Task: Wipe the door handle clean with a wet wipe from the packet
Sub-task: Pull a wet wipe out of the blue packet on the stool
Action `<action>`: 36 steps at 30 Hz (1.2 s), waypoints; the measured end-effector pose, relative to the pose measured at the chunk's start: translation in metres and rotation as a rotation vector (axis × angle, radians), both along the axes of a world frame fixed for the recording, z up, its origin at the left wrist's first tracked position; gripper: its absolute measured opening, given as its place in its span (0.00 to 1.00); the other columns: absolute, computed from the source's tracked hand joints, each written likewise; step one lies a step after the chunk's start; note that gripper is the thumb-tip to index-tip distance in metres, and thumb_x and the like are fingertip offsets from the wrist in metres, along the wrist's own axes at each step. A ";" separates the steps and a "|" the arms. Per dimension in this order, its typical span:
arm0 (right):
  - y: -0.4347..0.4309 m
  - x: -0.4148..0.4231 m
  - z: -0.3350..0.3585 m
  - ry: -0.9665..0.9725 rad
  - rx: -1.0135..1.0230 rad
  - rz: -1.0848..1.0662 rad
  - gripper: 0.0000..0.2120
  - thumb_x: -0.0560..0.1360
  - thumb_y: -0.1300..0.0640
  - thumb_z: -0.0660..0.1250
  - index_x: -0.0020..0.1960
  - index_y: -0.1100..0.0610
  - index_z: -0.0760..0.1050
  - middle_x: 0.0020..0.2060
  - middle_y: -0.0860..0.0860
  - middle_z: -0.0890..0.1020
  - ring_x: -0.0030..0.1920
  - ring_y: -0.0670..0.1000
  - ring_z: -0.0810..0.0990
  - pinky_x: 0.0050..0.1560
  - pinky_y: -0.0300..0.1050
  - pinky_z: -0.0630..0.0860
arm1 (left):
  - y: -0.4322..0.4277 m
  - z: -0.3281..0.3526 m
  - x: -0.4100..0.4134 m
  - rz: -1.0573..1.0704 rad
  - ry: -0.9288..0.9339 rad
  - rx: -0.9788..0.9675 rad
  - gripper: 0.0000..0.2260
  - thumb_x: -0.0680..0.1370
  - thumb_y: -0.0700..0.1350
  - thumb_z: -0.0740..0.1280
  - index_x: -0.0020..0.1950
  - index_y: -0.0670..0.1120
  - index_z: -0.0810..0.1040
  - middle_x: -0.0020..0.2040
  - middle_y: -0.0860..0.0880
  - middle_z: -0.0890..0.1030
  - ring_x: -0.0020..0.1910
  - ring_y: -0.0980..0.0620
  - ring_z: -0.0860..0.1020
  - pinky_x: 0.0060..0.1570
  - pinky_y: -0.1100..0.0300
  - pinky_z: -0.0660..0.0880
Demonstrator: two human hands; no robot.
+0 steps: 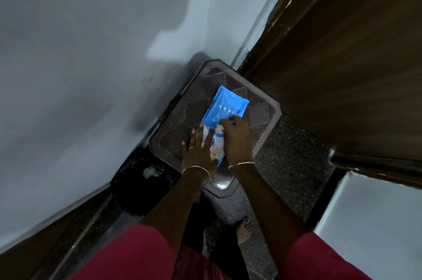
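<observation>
- One packet (225,120), blue, flat on one stool (173,140); one bin (141,186); one door (342,74); two hands; two bangles, one per wrist; one bare foot (244,229).
- Left hand (198,154): fingers spread and straight, palm down, resting on the packet's near-left part. Not clamped; it presses flat.
- Right hand (237,140): over the packet's near-right part, fingers curled at its top face. Whether they pinch a flap or wipe, cannot tell.
- The hands sit side by side, nearly touching, both on the packet.
- Packet lies slantwise, far end pointing away from the hands and right; far half uncovered.
- Stool top bare on all sides of the packet; its far corner is tucked into the wall corner beyond the hands.
- Bin stands left of the left wrist, just beside the stool, dark-lined, a pale scrap inside.
- Door is right of the right hand, well apart from it; its handle is not in view.
- Dark speckled floor open right of the stool, between it and the door.
</observation>
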State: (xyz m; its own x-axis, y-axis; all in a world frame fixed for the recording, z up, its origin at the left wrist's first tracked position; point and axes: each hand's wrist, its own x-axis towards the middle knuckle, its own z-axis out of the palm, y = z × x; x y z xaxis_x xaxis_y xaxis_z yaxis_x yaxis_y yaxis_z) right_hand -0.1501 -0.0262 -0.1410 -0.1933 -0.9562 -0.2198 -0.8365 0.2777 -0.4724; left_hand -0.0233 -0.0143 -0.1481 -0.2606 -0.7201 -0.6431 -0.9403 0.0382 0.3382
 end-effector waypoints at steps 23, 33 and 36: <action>-0.011 -0.012 0.007 -0.159 0.046 0.004 0.06 0.78 0.61 0.68 0.53 0.63 0.79 0.54 0.60 0.82 0.56 0.58 0.80 0.60 0.50 0.76 | 0.007 -0.004 -0.005 0.011 -0.031 -0.057 0.42 0.78 0.56 0.66 0.81 0.60 0.38 0.82 0.48 0.35 0.81 0.41 0.40 0.75 0.34 0.49; -0.011 -0.011 0.010 -0.399 -0.082 -0.391 0.05 0.81 0.64 0.63 0.48 0.66 0.75 0.45 0.58 0.80 0.46 0.50 0.77 0.45 0.38 0.71 | 0.007 0.001 -0.013 0.038 -0.077 -0.034 0.44 0.78 0.53 0.67 0.81 0.60 0.36 0.81 0.49 0.31 0.81 0.41 0.41 0.74 0.32 0.53; -0.017 -0.015 0.010 -0.368 -0.144 -0.453 0.06 0.82 0.64 0.61 0.50 0.66 0.74 0.44 0.57 0.81 0.45 0.50 0.77 0.41 0.33 0.69 | 0.007 0.001 -0.014 0.037 -0.088 -0.032 0.44 0.78 0.54 0.68 0.80 0.61 0.36 0.81 0.49 0.32 0.81 0.41 0.41 0.73 0.31 0.54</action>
State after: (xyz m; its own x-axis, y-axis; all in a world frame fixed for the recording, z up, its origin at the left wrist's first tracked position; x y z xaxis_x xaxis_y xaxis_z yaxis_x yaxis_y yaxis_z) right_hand -0.1652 -0.0432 -0.1306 -0.5247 -0.8213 -0.2238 -0.4241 0.4802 -0.7679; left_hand -0.0372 -0.0075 -0.1473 -0.1774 -0.7488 -0.6386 -0.9672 0.0128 0.2536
